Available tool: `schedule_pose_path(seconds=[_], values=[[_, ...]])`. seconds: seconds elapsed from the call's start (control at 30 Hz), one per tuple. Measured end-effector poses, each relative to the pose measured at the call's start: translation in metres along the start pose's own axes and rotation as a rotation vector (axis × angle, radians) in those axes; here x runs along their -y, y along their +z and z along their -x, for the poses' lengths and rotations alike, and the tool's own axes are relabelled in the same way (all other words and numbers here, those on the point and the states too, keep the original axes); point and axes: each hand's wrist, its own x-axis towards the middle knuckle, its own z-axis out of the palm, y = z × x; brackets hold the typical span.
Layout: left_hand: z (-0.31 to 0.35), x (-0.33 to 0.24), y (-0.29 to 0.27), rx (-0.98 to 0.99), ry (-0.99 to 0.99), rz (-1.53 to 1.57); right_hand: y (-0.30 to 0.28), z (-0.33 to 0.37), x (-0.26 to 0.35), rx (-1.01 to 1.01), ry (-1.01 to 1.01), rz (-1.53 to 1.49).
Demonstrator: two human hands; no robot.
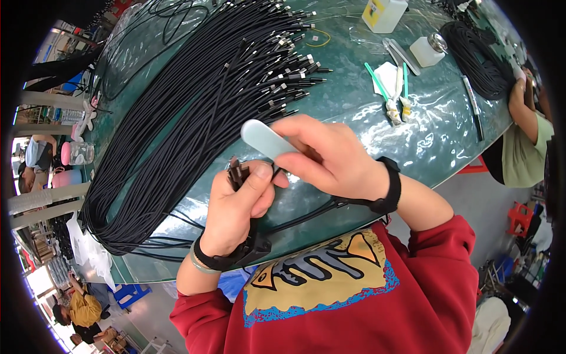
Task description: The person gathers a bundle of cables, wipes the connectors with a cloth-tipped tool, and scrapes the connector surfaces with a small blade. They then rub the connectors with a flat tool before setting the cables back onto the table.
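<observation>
My left hand (239, 200) is closed around black cable ends (237, 172), several of which poke up between thumb and fingers. Pinched between the thumb and fingers of my right hand (330, 156) is a pale blue-grey flat stick (259, 137) with a rounded end. Both hands meet just above the near edge of the table, the right one slightly higher. A thin dark piece shows between the two hands, partly hidden by fingers. Beyond them lies a large bundle of black cables (159, 118), bent in a loop, with metal-tipped plugs (283, 76) fanned out at its right end.
The green table (348, 88) has a shiny clear cover. At the far right stand a white bottle (384, 15) and a metal-capped bottle (428, 49). Tweezers (403, 56), green-handled brushes (390, 100), a pen (471, 97) and another cable coil (477, 59) lie nearby. A co-worker's arm (525, 109) rests at right.
</observation>
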Motion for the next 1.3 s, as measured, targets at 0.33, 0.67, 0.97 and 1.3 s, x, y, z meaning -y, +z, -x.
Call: schedule_pose_path(seconds=[0.33, 0.67, 0.97, 1.3], values=[[0.001, -0.009, -0.003, -0.002, 0.028, 0.075, -0.022, 0.020, 0.000, -0.094, 0.140, 0.078], [-0.001, -0.003, -0.004, 0.061, 0.001, 0.164, -0.005, -0.003, 0.019, 0.035, 0.080, 0.059], [-0.003, -0.005, -0.004, 0.054, -0.056, 0.159, -0.013, -0.009, 0.007, -0.097, 0.319, -0.110], [-0.008, -0.003, -0.012, 0.147, -0.081, 0.294, -0.041, 0.011, 0.001, 0.036, 0.559, 0.088]])
